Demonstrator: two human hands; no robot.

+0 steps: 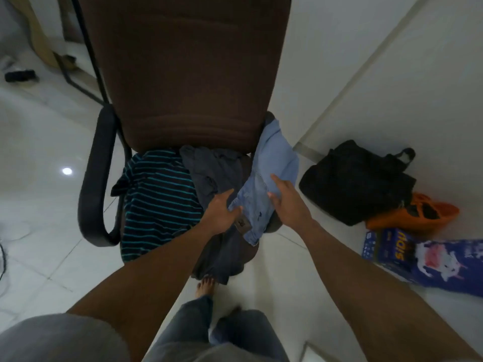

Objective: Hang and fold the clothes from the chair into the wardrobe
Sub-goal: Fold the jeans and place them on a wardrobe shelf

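A brown office chair (188, 74) holds a pile of clothes on its seat: a dark teal-striped shirt (156, 199), a grey garment (217, 173), and light blue jeans (271, 163) draped over the right edge. The left hand (222, 212) pinches the jeans' waistband; the right hand (287, 199) rests on them, fingers spread.

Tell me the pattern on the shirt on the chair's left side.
Dark with thin teal horizontal stripes, seen in the head view.
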